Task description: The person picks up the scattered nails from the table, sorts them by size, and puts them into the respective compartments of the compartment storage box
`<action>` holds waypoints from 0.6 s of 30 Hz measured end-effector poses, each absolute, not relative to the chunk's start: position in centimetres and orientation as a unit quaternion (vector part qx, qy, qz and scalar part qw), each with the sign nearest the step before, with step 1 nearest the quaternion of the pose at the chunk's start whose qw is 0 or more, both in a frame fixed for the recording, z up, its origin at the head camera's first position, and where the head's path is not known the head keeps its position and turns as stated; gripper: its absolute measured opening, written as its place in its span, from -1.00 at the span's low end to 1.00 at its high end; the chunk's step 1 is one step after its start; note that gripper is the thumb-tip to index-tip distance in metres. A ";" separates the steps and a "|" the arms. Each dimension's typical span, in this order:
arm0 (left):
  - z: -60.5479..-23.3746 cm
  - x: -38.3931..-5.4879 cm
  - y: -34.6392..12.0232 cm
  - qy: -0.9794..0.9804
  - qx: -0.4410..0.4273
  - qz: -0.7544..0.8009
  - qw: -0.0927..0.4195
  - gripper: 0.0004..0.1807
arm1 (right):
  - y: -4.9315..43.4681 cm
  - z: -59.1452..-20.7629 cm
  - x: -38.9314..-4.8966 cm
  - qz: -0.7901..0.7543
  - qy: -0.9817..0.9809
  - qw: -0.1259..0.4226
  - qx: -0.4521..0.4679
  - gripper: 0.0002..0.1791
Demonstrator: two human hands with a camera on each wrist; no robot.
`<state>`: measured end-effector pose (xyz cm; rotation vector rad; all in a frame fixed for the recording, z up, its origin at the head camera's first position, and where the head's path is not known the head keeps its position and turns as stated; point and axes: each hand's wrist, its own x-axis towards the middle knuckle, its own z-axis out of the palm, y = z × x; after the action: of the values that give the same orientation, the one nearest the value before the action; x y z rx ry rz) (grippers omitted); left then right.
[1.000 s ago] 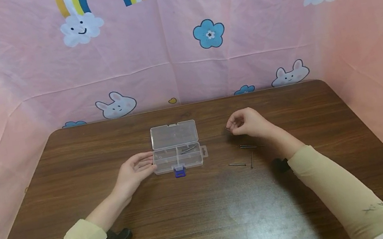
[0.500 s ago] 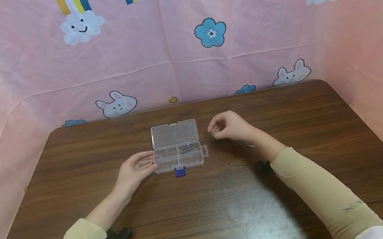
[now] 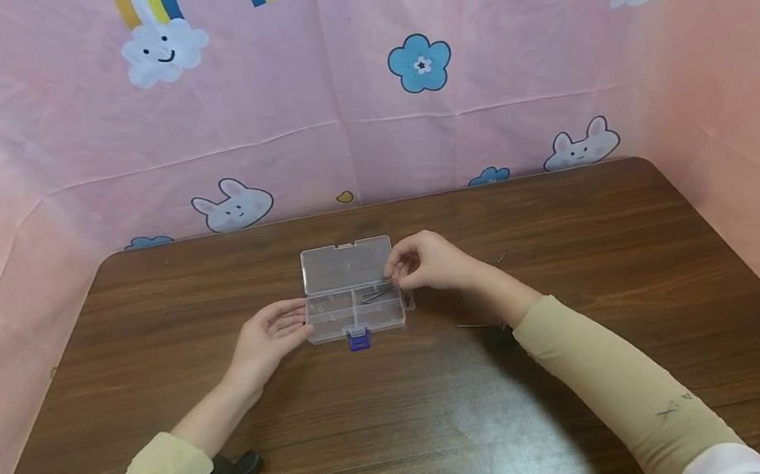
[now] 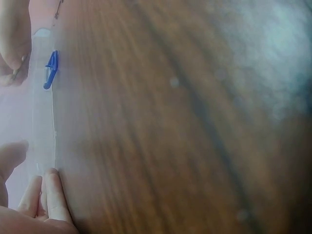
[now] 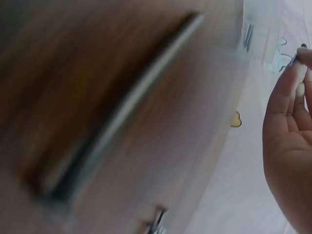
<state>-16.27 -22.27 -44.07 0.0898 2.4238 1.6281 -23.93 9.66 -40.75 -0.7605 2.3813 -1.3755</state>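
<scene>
A clear plastic compartment box (image 3: 335, 327) lies on the table with its lid (image 3: 347, 266) tipped back and a blue latch (image 3: 360, 341) at the front. A few nails (image 3: 376, 296) lie in its back right compartment. My left hand (image 3: 268, 335) rests against the box's left end, fingers and thumb nearly straight. My right hand (image 3: 429, 262) is over the box's right edge, pinching a small nail (image 5: 293, 59) between thumb and fingertips; its dark head shows in the right wrist view.
Loose nails lie right of the box, including one nail (image 3: 472, 326) near the right wrist; the forearm partly hides others. A blurred nail (image 5: 126, 107) looms close in the right wrist view. The wooden table (image 3: 354, 442) meets a pink patterned cloth (image 3: 505, 40) behind.
My right hand has moved left from over the table to the box's right edge, carrying the nail. The left hand and the box have stayed in place.
</scene>
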 end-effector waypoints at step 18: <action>-44.4 -16.2 -22.2 0.822 0.033 0.558 0.105 -0.42 | 6.7 -40.8 -23.6 -0.447 0.829 0.156 -0.297 -0.84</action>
<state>-16.16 -22.17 -44.40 0.0980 2.4246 1.6455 -23.59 6.68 -40.76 -0.8489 2.3740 -1.2808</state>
